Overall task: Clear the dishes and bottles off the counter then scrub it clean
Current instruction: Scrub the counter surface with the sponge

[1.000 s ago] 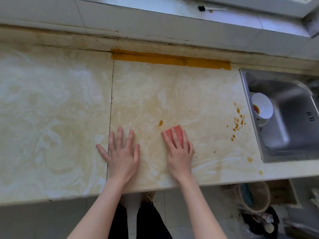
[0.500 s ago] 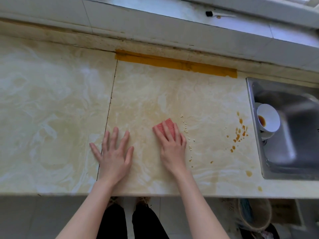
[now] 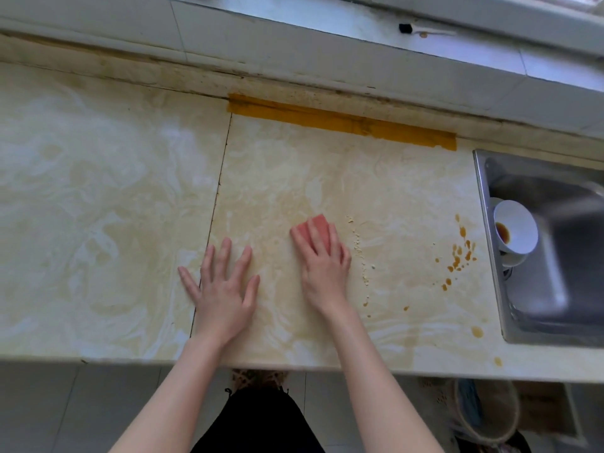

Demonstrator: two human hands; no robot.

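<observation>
Pink sponge (image 3: 316, 227), just one, pressed beneath flat right hand (image 3: 324, 268); left hand (image 3: 223, 289) splayed on counter (image 3: 98, 223).

— What lies at the back?
— A strip of orange tape (image 3: 343, 123); a steel sink (image 3: 552, 289) to its right.
— And lower down?
— A woven basket (image 3: 514, 416) on the tiled floor (image 3: 65, 407).

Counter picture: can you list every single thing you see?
counter: one, cream marbled, fills the view
sponge: one, pink, under the right hand
crumbs: many, pale yellow, right of the sponge
spots: many, brown, near the sink
tape: one, orange, along the back edge
sink: one, steel, far right
bowls: small stack, white, in the sink
basket: one, tan, floor below the counter
left hand: one, flat on the counter
right hand: one, pressing the sponge
</observation>
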